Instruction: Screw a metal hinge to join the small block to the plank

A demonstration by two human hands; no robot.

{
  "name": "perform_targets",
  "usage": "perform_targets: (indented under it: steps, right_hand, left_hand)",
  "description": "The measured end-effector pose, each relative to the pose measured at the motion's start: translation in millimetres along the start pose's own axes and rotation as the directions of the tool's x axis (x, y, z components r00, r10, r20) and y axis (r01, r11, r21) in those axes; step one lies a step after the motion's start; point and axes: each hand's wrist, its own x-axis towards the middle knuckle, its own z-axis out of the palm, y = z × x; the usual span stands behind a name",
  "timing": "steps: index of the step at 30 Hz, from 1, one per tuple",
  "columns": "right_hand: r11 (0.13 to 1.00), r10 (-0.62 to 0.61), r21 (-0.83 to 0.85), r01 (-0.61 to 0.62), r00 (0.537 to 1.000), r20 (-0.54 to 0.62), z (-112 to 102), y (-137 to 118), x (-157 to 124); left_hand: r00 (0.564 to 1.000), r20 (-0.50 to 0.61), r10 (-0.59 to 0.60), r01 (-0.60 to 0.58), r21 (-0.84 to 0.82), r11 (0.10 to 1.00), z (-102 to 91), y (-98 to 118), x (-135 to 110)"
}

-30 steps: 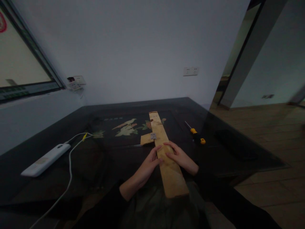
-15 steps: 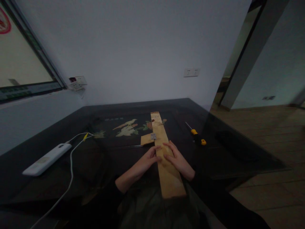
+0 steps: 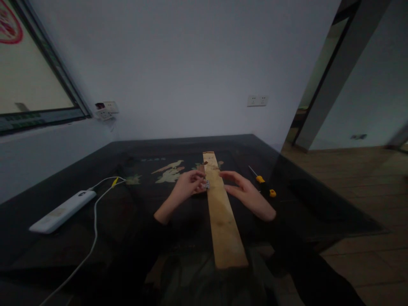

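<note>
A long wooden plank [image 3: 223, 221] lies lengthwise in front of me, its near end over the table's front edge. On its left side a small metal hinge [image 3: 207, 184] joins it to a short wooden piece [image 3: 200, 192], mostly hidden under my left hand. My left hand [image 3: 186, 187] is closed, its fingers curled around that short piece beside the hinge. Along the plank's right edge is my right hand [image 3: 247, 193], thumb and fingers apart, the fingertips at the edge. To the right lies a yellow-and-black screwdriver [image 3: 261, 180].
The dark table [image 3: 134, 229] has an inlaid bird-and-flower picture [image 3: 168, 173]. At left lies a white power strip [image 3: 63, 211] with a white cable [image 3: 95, 221]. A wall with sockets [image 3: 257, 100] stands behind the table.
Both hands have moved forward along the plank. My left hand has gone from the plank's left edge to the short piece; my right hand has shifted off the plank's top to its right edge.
</note>
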Motion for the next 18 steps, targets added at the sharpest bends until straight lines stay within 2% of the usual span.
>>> perform_targets:
  steps: [3,4,5,7,9,13,15,18]
  right_hand:
    - [0.994,-0.099,-0.056,0.097,0.995,-0.025,7.8,17.2,52.2]
    - [0.991,-0.100,-0.087,0.098,0.994,-0.030,11.8,27.8,68.1]
    - [0.989,-0.086,-0.124,0.080,0.995,-0.052,16.0,39.4,81.4]
    - [0.981,-0.045,-0.194,0.024,0.994,-0.103,23.9,63.0,97.6]
    - [0.962,-0.042,-0.272,0.011,0.993,-0.109,29.9,82.4,99.9]
    - [0.924,-0.078,-0.373,0.080,0.997,0.020,34.7,100.3,86.3]
    - [0.914,-0.083,-0.388,0.117,0.991,0.104,34.9,101.4,82.3]
    - [0.884,-0.101,-0.433,0.174,0.977,0.188,34.8,101.6,83.0]
  left_hand:
    - [0.969,-0.241,0.052,-0.003,0.198,0.980,2.9,-26.7,24.1]
    - [0.952,-0.292,0.097,-0.007,0.293,0.956,3.4,-37.6,28.6]
    - [0.950,-0.291,0.117,-0.001,0.371,0.928,3.2,-48.0,31.3]
    - [0.964,-0.233,0.129,-0.010,0.451,0.892,1.4,-64.2,32.5]
    - [0.971,-0.167,0.173,-0.074,0.477,0.876,-1.5,-73.0,31.5]
    - [0.970,0.021,0.241,-0.225,0.441,0.869,-4.7,-79.4,31.5]
    - [0.969,0.096,0.229,-0.248,0.417,0.874,-5.1,-82.0,31.9]
    - [0.971,0.142,0.191,-0.234,0.415,0.879,-6.4,-84.7,31.6]
